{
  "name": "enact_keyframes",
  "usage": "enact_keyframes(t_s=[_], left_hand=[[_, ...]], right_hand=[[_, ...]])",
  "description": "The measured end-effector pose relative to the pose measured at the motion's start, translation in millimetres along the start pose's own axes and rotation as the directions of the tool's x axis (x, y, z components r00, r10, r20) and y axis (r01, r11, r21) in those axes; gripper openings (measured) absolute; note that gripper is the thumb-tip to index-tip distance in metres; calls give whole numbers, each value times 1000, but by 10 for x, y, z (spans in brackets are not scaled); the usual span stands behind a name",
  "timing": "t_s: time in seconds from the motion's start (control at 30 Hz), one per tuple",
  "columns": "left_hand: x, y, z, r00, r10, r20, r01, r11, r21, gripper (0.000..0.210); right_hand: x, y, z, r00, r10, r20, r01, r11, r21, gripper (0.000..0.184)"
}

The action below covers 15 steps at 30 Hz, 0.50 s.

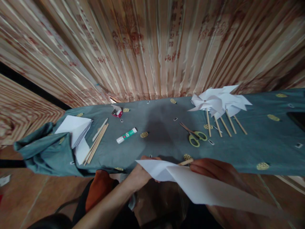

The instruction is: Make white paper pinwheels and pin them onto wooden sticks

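Observation:
A sheet of folded white paper (190, 183), shaped like a pinwheel with pointed flaps, is held up at the table's front edge. My left hand (144, 173) is closed on its left part, with most fingers hidden behind the paper. The fingers of my right hand (214, 168) are closed around a thin wooden stick (186, 162), whose far end passes behind the paper. Whether stick and paper are joined cannot be seen. Beyond my hands, green-handled scissors (194, 136) lie partly open on the cloth.
Several finished paper pinwheels (220, 100) lie at the back right. A glue stick (127, 135), a small red box (117, 111), wooden sticks (96, 144), a white pen (100, 129) and folded paper sheets (73, 127) are on the left. A dark object (296, 119) lies far right.

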State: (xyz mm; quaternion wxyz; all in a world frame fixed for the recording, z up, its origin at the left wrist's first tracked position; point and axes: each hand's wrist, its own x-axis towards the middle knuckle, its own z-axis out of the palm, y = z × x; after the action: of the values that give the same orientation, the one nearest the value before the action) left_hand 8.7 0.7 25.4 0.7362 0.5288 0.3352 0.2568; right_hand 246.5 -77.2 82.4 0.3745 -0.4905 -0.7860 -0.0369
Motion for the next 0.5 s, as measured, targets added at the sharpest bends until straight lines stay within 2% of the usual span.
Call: enact_keyframes(t_s=[0.1, 0.3, 0.5], left_hand=[[2, 27, 14, 1000, 11, -14, -11, 999, -30, 43], [18, 0, -20, 1000, -1, 7, 1, 1000, 12, 41], [7, 29, -22, 1000, -15, 5, 15, 1000, 26, 36]], right_hand=[[19, 34, 12, 998, -53, 43, 53, 999, 1, 20], [63, -95, -41, 998, -48, -32, 44, 993, -106, 21], [70, -57, -40, 995, -94, 27, 96, 993, -69, 20]])
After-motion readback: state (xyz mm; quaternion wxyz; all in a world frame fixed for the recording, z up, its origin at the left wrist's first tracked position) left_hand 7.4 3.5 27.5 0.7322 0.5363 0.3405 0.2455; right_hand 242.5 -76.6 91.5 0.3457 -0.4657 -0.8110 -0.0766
